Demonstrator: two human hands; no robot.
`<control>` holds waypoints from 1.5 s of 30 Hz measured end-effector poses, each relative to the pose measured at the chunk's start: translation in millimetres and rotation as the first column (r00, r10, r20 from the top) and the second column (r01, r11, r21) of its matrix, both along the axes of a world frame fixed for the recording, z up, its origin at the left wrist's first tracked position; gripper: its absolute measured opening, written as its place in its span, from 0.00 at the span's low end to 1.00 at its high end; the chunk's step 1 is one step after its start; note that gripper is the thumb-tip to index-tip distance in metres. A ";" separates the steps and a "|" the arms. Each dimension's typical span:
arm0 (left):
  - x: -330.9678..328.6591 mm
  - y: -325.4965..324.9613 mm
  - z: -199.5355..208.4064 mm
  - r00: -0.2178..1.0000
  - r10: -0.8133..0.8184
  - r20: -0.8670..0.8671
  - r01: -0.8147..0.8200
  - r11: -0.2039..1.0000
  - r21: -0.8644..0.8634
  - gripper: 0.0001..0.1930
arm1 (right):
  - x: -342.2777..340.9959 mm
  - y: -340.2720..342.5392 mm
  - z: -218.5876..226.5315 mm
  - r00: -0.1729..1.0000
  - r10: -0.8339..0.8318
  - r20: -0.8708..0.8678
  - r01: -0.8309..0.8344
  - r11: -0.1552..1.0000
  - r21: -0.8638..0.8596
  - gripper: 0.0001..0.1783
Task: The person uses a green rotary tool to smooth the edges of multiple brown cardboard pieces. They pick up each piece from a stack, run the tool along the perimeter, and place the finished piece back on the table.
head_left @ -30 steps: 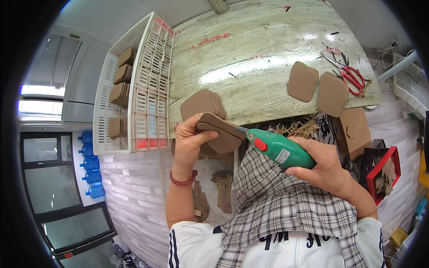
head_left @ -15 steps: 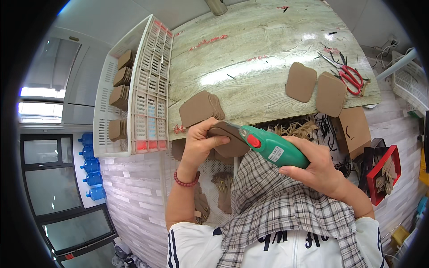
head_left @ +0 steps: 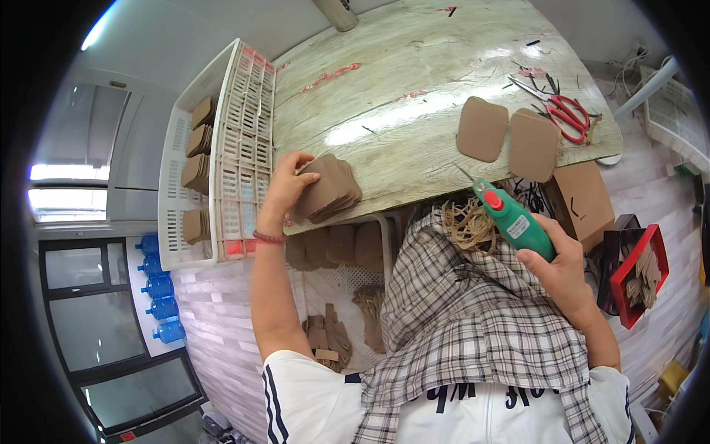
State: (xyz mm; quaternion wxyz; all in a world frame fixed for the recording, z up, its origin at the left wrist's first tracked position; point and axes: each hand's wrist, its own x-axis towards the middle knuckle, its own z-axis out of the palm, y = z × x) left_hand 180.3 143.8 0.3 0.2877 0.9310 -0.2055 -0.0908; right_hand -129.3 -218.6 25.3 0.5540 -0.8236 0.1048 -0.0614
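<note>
Left hand (head_left: 282, 191): at the left side of the stack (head_left: 329, 194) of brown pieces, near the front edge of the desk (head_left: 414, 70). Thumb lies on the top piece; other fingers parted and bent at the far left corner. Whether they pinch a piece or merely rest there, cannot tell. Steadying the fanned stack would account for the pose.

Right hand (head_left: 560, 260): fingers wrapped around the rear of the green tool (head_left: 518, 226), a firm hold. Tool is in the air just off the desk's front edge, thin tip up and leftward, away from the body; presumably held so to keep the point clear of the left hand. Red button faces up, no finger on it.

Stack placement: front left of the desk, within short reach of the left hand. Two flat lots of brown pieces (head_left: 482, 129) lie at right, side by side, well apart from the stack; likely kept as a separate group.

Scissors (head_left: 568, 118): beyond these, red handles toward the right edge, among dark scraps; on the right hand's side, tool in hand instead.

White crate (head_left: 244, 140): left of the desk, more brown stacks inside, probably for orderly storage. Tan strips (head_left: 471, 224): tangled below the desk edge, beside the tool; what supports them is unclear.
</note>
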 end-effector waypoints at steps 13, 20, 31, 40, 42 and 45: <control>-89.9 -256.4 -95.4 0.897 0.209 0.390 -0.237 0.971 0.024 0.38 | -47.6 -23.8 -24.1 0.952 -0.229 -0.205 0.256 0.960 0.112 0.24; -103.7 -278.5 -100.1 0.909 0.341 0.241 -0.295 0.933 -0.207 0.30 | -58.4 -30.6 -33.8 0.951 -0.273 -0.142 0.287 0.954 0.083 0.23; -109.2 -262.6 -98.9 0.919 0.266 -0.290 -0.367 0.312 -0.876 0.18 | -50.6 -24.1 -36.9 0.954 -0.277 -0.111 0.290 0.949 0.122 0.22; -144.4 -225.4 -42.8 0.792 -0.355 -0.497 -0.599 -0.294 -0.745 0.22 | -32.6 -15.3 -18.5 0.967 -0.232 -0.109 0.253 0.929 0.271 0.23; -151.3 -228.1 -37.1 0.776 -0.387 -0.498 -0.621 -0.328 -0.712 0.22 | -30.8 -13.5 -12.1 0.972 -0.208 -0.107 0.232 0.912 0.337 0.23; -158.5 -232.8 -28.8 0.748 -0.428 -0.508 -0.655 -0.350 -0.670 0.21 | -28.5 -11.3 -1.5 0.975 -0.186 -0.124 0.219 0.907 0.359 0.22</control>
